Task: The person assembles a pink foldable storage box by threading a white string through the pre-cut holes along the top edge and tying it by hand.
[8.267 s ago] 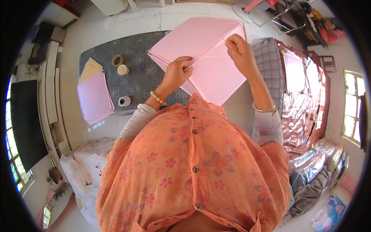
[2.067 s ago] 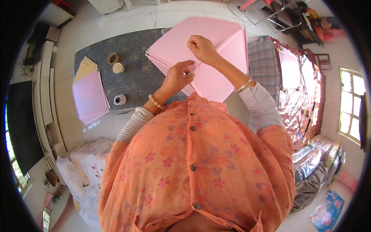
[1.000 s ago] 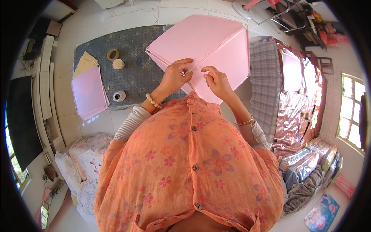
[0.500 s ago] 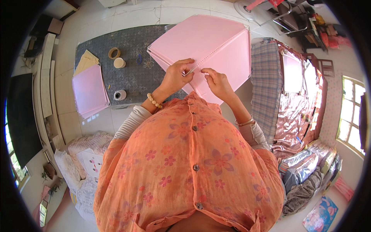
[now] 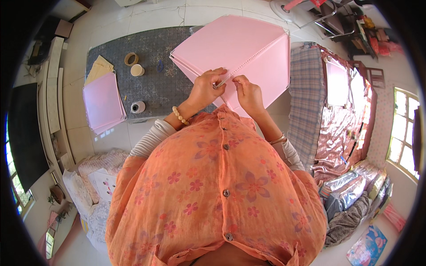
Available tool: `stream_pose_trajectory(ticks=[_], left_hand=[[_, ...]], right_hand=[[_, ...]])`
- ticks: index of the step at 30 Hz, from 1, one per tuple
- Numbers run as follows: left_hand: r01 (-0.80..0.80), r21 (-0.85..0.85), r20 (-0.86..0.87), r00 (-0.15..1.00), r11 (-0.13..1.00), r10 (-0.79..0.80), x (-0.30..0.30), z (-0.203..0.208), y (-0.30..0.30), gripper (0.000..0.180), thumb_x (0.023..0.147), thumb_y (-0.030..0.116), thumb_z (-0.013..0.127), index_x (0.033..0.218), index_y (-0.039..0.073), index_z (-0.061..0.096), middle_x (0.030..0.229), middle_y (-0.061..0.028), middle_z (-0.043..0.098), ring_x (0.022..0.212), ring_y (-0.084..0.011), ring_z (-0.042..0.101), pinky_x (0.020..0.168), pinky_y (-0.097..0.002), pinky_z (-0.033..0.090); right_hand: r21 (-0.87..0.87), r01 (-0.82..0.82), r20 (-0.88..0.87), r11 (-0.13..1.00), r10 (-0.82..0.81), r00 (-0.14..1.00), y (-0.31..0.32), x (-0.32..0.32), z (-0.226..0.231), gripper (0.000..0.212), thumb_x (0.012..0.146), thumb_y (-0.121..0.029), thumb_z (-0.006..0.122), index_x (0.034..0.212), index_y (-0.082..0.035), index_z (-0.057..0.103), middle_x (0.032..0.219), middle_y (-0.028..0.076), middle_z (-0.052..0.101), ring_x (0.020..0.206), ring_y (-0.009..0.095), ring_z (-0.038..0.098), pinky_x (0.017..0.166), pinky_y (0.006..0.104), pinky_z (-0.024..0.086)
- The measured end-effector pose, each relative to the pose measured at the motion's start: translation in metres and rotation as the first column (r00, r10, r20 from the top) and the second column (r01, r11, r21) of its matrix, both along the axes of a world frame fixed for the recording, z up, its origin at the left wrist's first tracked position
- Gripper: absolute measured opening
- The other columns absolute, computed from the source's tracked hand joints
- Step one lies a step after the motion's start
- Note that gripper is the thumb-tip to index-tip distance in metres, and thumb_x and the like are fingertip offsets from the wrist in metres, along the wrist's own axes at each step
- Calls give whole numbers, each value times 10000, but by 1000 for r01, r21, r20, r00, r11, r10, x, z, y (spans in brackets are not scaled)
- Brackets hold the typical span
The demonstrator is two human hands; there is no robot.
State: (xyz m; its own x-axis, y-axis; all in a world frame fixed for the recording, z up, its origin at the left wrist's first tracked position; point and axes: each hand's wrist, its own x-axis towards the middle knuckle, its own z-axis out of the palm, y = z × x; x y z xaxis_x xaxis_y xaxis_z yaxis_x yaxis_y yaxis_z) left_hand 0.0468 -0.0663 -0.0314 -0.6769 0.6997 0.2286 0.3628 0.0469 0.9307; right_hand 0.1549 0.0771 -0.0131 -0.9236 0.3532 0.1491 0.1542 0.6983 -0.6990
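A large pink panelled piece (image 5: 226, 42) with wire-like edges rests partly on the dark table in front of me, reaching past its right end. A stitched-looking seam (image 5: 254, 55) runs diagonally between two of its flat faces. My left hand (image 5: 206, 88) is closed on the near end of that seam, with thumb and fingers at the edge. Just to its right, my right hand (image 5: 249, 96) has thumb and forefinger pinched together close to the seam. Whatever sits in that pinch is too small to make out.
On the dark patterned table (image 5: 153, 91) lie a tape roll (image 5: 131, 59), a round cream container (image 5: 137, 70), a white thread spool (image 5: 138, 107) and a small blue item (image 5: 160, 66). Pink sheets (image 5: 104, 99) overlap tan ones (image 5: 100, 67) at left. Plaid cloth (image 5: 305, 88) hangs at right.
My right hand has risen slightly, and its thumb and forefinger have come together. My left hand has shifted a little to the right along the seam. The pink piece moved slightly right.
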Motion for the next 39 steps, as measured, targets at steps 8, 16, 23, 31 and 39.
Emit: stream_pose_trajectory(ticks=[8, 16, 23, 31, 39], left_hand=[[-20, -5, -36, 999, 1000, 20, 8, -4, 1, 189, 737, 22, 707, 668, -37, 541, 1184, -182, 646, 1004, -315, 651, 741, -345, 528], [2, -19, -142, 990, 1000, -5, 5, -4, 0, 161, 763, 47, 711, 723, -46, 586, 1201, -156, 644, 912, -275, 670, 690, -317, 541], [0, -9, 18, 1000, 1000, 0, 8, -1, 0, 173, 715, 50, 723, 816, -64, 642, 1122, -160, 665, 797, -318, 614, 690, -370, 509], [-51, -46, 54, 997, 998, 53, 2, 1, -5, 156, 718, 58, 723, 790, -50, 637, 1082, -168, 672, 760, -307, 611, 664, -361, 504], [3, -115, 1, 1000, 993, -3, 1, -1, -4, 182, 742, 61, 719, 885, -36, 663, 1080, -150, 676, 701, -251, 613, 663, -337, 510]], right_hand=[[69, 128, 162, 989, -138, 977, -16, -11, 11, 127, 911, -135, 502, 960, -19, 514, 733, 186, 655, 700, 384, 649, 625, 454, 503], [262, -95, 398, 960, -17, 917, -4, -29, 56, 153, 850, -80, 475, 990, -26, 504, 750, 206, 661, 707, 386, 657, 650, 472, 505], [417, -490, 457, 766, 289, 841, 24, -66, 67, 150, 859, -159, 549, 831, -51, 649, 869, 121, 611, 889, 297, 589, 785, 409, 480], [123, -530, 379, 839, 454, 807, 32, -97, 38, 171, 858, -181, 547, 860, -39, 643, 892, 143, 641, 876, 293, 625, 754, 424, 493], [-691, -44, 317, 721, 357, 879, 20, -106, 55, 175, 945, -179, 494, 877, -26, 545, 662, 41, 561, 601, 103, 538, 551, 273, 432]])
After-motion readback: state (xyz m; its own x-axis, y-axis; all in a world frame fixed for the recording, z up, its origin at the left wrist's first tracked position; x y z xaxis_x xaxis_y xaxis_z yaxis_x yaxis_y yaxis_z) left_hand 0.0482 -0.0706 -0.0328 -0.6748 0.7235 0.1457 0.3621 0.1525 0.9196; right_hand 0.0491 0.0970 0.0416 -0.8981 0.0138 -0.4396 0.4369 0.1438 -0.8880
